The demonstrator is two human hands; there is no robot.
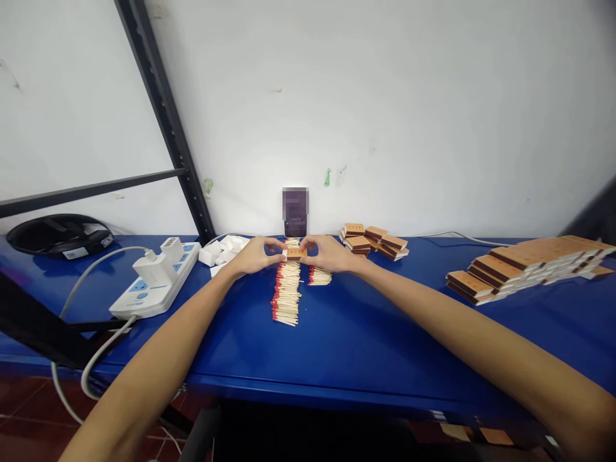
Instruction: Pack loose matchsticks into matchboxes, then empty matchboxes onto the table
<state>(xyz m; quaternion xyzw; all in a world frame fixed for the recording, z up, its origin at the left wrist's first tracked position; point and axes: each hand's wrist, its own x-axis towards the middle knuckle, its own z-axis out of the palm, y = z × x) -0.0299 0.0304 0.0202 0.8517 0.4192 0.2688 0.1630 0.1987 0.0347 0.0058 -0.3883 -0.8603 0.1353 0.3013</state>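
Observation:
Between my two hands is a matchbox (296, 253), orange-brown on top, with a bit of white showing at its left end. My left hand (257, 255) pinches that left end with thumb and finger. At the other end, my right hand (327, 253) grips the orange-brown cover. Under and in front of the box runs a long row of red-tipped matches (287, 292), heads mostly to the left. A smaller bunch of matches (320, 276) lies just below my right hand. White box trays (222, 251) are heaped to the left of my left hand.
Several matchboxes (373, 240) lie in a loose pile behind my right hand. Stacked matchboxes (524, 263) stand at the right. A phone (295, 212) leans on the wall. A power strip (156, 282) with cables and a black headset-like object (60, 236) are at left on the blue table (375, 340).

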